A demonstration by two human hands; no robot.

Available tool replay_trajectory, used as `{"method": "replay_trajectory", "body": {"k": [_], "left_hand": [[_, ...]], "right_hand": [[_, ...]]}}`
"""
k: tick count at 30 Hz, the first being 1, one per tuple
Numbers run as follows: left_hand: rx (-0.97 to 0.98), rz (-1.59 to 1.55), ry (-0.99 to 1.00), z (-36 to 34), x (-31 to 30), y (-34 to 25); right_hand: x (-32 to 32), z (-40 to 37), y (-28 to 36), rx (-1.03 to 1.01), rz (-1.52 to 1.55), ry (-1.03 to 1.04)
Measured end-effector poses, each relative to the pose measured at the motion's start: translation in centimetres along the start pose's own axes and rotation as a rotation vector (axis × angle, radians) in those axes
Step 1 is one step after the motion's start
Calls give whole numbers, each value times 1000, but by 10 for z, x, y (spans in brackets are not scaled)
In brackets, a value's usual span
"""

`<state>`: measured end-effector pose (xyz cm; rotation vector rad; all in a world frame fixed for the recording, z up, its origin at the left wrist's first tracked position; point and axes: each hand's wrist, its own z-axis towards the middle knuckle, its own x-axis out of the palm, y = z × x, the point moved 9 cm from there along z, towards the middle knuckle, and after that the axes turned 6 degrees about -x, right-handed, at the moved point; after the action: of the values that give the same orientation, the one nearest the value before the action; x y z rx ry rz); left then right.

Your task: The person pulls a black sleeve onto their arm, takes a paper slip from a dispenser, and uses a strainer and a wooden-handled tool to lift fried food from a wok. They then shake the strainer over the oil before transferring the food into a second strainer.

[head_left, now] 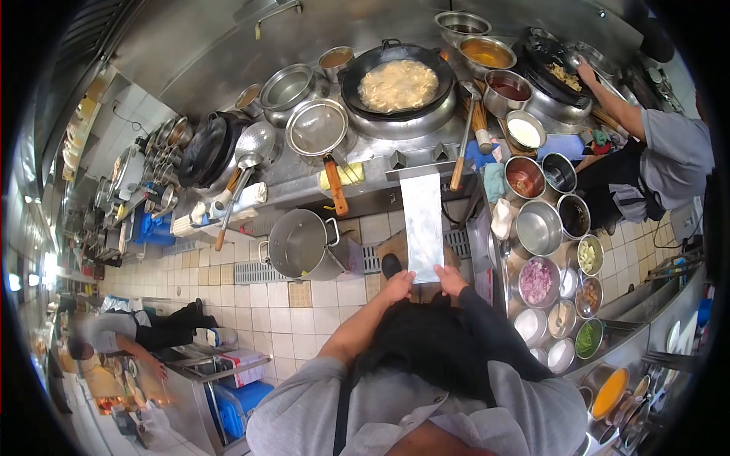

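Observation:
A long white folded cloth (pixel 423 220) runs from the stove's front edge toward my body. My left hand (pixel 398 286) pinches its near left corner, and my right hand (pixel 452 280) closes on the near right corner. The cloth's far end lies against the metal stove front, just below two small knobs. Ahead of it, a black wok (pixel 399 80) holds pale pieces in bubbling liquid. To the left of the cloth, a wood-handled strainer (pixel 317 127) rests over a pot, its handle (pixel 335 185) jutting past the stove edge.
A large steel pot (pixel 297 242) stands on the tiled floor, front left. On the right are several bowls of ingredients, among them chopped purple onion (pixel 538 282). A co-worker (pixel 673 148) tends another wok (pixel 559 72) at right. Another person (pixel 114 332) leans over a counter, lower left.

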<state>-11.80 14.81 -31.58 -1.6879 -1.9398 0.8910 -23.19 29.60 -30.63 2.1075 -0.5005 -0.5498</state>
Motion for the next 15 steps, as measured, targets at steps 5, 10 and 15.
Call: {"method": "replay_trajectory", "body": {"k": [5,10,15], "left_hand": [[3,21,-13,5,-3,4],[-1,18,-13,2,-3,1],[0,-6,11,3,-1,2]], "right_hand": [[0,-2,4,-3,25,-1],[0,-1,4,-21,21,-9],[-1,-3,7,-6,4,-12]]}}
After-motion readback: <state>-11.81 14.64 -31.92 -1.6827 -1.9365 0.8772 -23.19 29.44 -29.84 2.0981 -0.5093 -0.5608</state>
